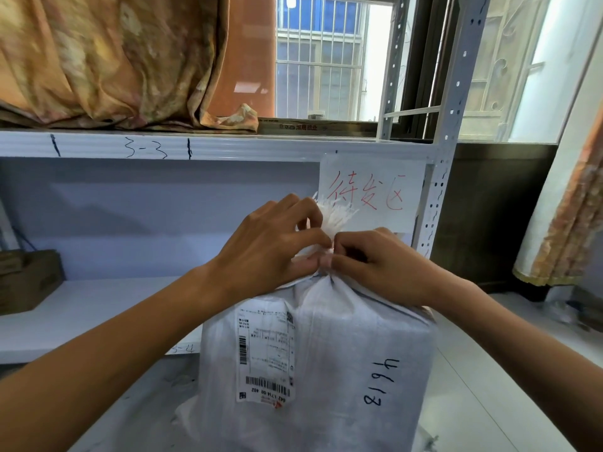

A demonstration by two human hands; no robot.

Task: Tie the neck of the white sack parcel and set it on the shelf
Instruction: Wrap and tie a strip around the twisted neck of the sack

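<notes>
A white woven sack parcel [346, 360] stands upright in front of the white metal shelf [98, 308]. It carries a shipping label [266, 350] and black handwritten digits. Its neck [329, 220] is bunched together at the top, with frayed white strands fanning upward. My left hand [270, 246] pinches the gathered neck from the left. My right hand [378, 259] pinches it from the right, fingertips meeting the left hand's at the bunch. Whether a cord or knot is there, I cannot tell.
A brown cardboard box [26, 282] sits on the shelf at the far left. A paper sign with red writing [372, 190] hangs from the upper shelf board. A perforated upright post [437, 190] stands right of the parcel. Patterned cloth [114, 60] lies on the top shelf.
</notes>
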